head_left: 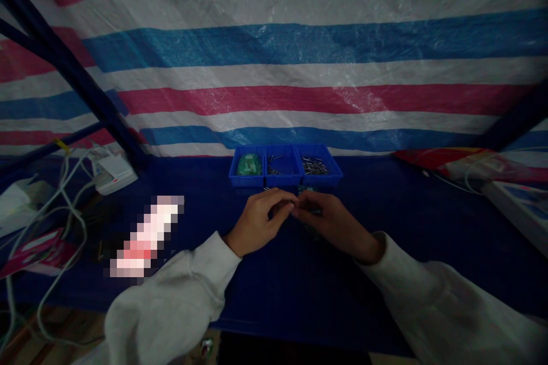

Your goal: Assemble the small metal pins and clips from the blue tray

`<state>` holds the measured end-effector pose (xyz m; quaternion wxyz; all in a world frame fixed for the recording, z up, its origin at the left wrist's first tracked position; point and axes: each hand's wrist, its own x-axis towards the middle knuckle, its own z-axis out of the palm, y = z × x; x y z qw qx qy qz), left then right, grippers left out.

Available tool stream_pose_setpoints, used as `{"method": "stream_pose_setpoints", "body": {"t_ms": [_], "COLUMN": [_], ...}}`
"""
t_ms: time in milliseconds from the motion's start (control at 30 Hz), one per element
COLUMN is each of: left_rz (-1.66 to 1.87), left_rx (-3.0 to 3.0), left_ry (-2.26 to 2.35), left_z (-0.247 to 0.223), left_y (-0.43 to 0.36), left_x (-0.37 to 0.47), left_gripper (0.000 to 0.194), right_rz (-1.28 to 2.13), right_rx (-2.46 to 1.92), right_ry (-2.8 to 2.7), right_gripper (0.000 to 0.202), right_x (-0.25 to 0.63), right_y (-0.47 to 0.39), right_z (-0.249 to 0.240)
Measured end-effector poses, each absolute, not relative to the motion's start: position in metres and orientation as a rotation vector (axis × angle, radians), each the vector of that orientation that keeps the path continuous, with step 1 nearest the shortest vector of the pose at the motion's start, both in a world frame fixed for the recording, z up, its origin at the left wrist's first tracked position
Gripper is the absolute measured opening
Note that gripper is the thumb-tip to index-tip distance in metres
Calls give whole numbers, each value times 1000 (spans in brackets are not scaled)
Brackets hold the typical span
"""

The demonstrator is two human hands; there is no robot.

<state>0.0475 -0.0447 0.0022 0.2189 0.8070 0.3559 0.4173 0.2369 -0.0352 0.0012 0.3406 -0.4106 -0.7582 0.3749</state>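
Note:
My left hand (263,219) and my right hand (331,218) meet fingertip to fingertip above the blue table (278,291). Both are closed in a pinch; whatever lies between the fingers is too small or hidden to make out. Just beyond them stand three joined blue bins. The left bin (234,175) holds a green bundle (249,164), the middle bin (287,164) a few thin dark metal pieces (274,166), and the right bin (337,173) a pile of small shiny metal pieces (314,166). Something greenish (309,189), partly hidden, lies behind my right hand.
White cables (64,205) and a white box-shaped device (113,171) crowd the left side. A blurred-out bright oblong (148,236) lies nearer my left sleeve. At right are a red and yellow bag (449,162) and a white box (520,211). A striped sheet (299,45) hangs behind.

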Motion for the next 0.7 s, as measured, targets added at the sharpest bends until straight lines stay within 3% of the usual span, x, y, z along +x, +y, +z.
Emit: {"method": "stream_pose_setpoints", "body": {"t_ms": [233, 567, 700], "left_rz": [1164, 1142, 1255], "left_rx": [2436, 2526, 2331], "left_ry": [989, 1109, 1119], "left_z": [-4, -9, -7], "left_y": [-41, -39, -40], "left_x": [43, 40, 43], "left_gripper": [25, 17, 32], "right_rz": [978, 885, 864], "right_rx": [-1106, -1099, -1113], "right_ry": [-1929, -1976, -1969], "right_gripper": [16, 15, 13], "right_x": [236, 235, 235], "right_y": [-36, -40, -37], "right_z": [3, 3, 1]}}
